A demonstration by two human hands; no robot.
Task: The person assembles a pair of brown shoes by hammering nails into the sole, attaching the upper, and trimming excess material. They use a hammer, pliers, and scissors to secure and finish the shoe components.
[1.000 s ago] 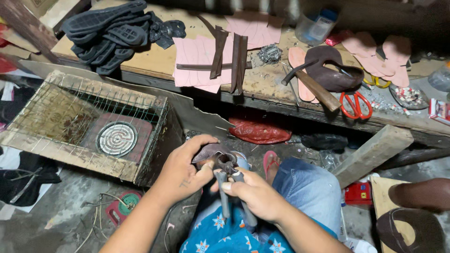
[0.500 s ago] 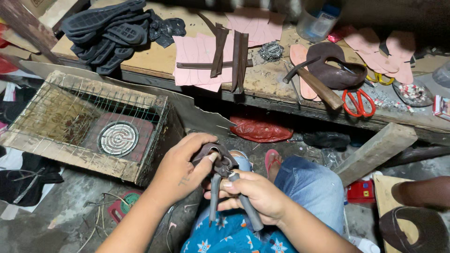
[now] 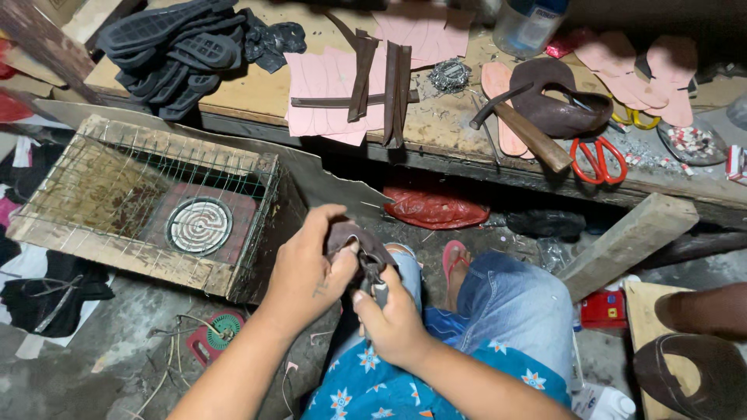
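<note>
Over the lap in blue jeans, the left hand [image 3: 307, 268] is curled shut around a dark brown leather piece [image 3: 359, 247], thumb pressing on its top and fingers wrapped behind it. Just below, touching it, the right hand [image 3: 393, 327] is closed tight on the grey handles of a pair of pliers [image 3: 379, 289], whose head is hidden in the leather fold.

Low on the right, a white bottle [image 3: 605, 403] lies at the frame edge, and a small red box [image 3: 604, 309] sits by a wooden block [image 3: 629, 243]. To the left stands a wooden wire-mesh crate [image 3: 148, 206] with a round coil heater [image 3: 199, 225] inside. A crumpled red bag [image 3: 436, 208] lies on the floor under the tabletop [image 3: 257, 89].

On the tabletop are pink sheets [image 3: 327, 82] with brown strips across them, a hammer [image 3: 523, 128], red scissors [image 3: 597, 159], and black soles [image 3: 175, 50] at the left. At the far edge stands a clear plastic bottle [image 3: 529, 27] with a blue label.
</note>
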